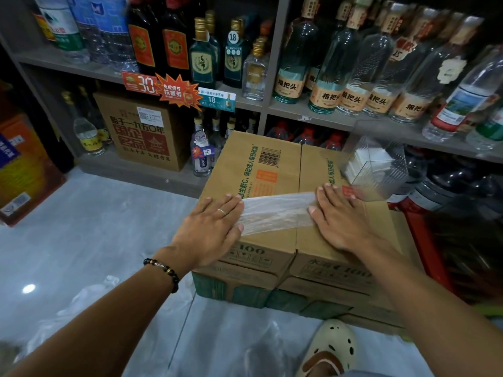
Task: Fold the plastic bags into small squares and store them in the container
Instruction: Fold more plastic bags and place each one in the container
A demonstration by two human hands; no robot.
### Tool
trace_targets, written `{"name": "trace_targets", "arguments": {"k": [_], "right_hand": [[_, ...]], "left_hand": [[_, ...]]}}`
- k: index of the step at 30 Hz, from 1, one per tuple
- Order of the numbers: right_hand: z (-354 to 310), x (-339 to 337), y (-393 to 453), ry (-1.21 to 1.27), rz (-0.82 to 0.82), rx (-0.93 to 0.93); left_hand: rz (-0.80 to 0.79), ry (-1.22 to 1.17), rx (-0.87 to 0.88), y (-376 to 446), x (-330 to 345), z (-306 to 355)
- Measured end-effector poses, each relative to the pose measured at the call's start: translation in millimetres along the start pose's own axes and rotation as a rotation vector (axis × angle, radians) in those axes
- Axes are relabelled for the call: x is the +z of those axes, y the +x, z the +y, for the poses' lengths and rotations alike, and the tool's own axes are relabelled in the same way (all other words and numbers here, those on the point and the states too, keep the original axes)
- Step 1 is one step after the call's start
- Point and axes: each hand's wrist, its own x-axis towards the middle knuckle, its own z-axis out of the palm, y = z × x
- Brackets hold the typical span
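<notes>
Loose clear bags (89,295) lie on the grey tiled floor (103,213) below the left forearm, awaiting folding. Left hand (211,227) and right hand (340,216), both flat and fingers straight, press opposite ends of a plastic bag (275,212) folded into a strip, apparently flattening it on the cardboard box (272,161). Beyond the right hand stands a clear container (381,170), with bottle-lined shop shelves (321,118) behind.

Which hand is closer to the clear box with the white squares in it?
The right hand. It presses flat on the right end of the plastic bag, just below the clear container. The left hand presses the bag's other end, farther away.
</notes>
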Motion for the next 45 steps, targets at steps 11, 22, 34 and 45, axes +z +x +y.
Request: {"name": "trace_targets", "arguments": {"k": [11, 22, 34, 45], "right_hand": [[-13.1, -10.1, -25.9, 0.111, 0.229, -0.392], [-20.2, -9.7, -30.1, 0.01, 0.304, -0.4], [-23.9, -9.1, -21.2, 0.629, 0.269, -0.132], [-34.0, -18.8, 1.2, 0.644, 0.126, 0.021]], "left_hand": [[-0.109, -0.18, -0.012, 5.9, -14.6, -0.1], [0.047, -0.177, -0.074, -2.2, -22.2, 20.6], [0.155, -0.377, -0.259, 4.0, -25.5, 6.0], [0.348, -0.111, -0.243, 2.0, -24.9, 15.9]]}}
